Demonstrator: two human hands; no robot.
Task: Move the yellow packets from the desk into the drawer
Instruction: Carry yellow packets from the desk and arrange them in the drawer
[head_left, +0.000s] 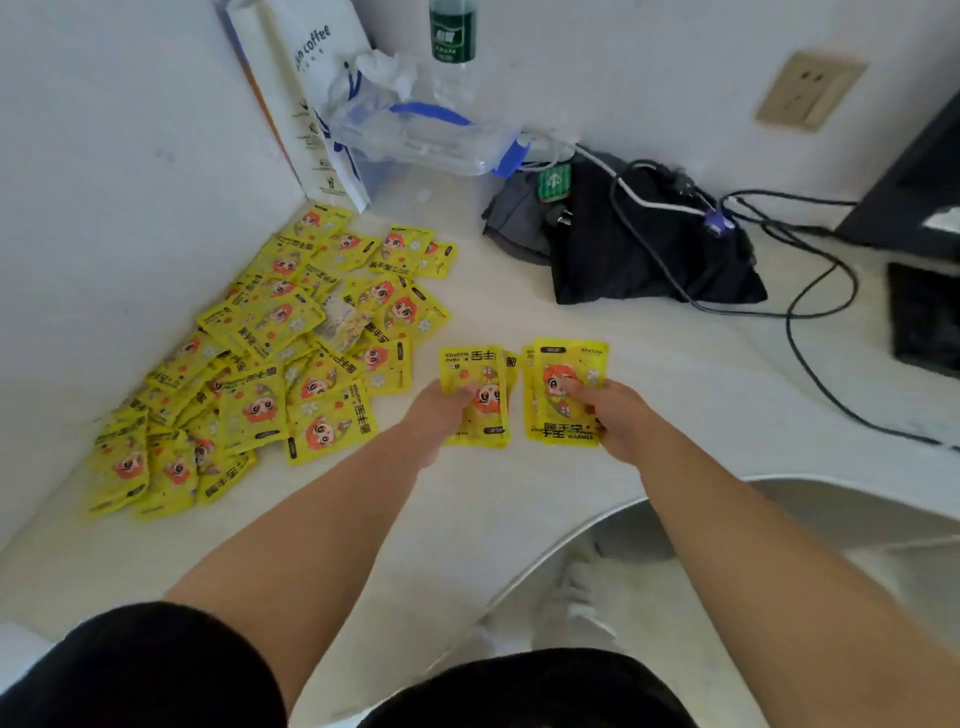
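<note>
Several yellow packets with an orange-haired cartoon face lie in a loose pile (270, 353) on the white desk (519, 499), against the left wall. My left hand (439, 415) grips a small stack of these packets (480, 374) from below, above the desk's middle. Just to the right, my right hand (618, 415) holds a second small stack (558, 410), thumb pressed on its front. The two stacks sit side by side, almost touching. No drawer is in view.
A dark bag (649, 249) with cables (810, 332) lies at the back right. A clear plastic bag (415, 135), a paper coffee bag (306, 78) and a bottle (453, 47) stand in the back corner. A keyboard (924, 322) sits at the right edge.
</note>
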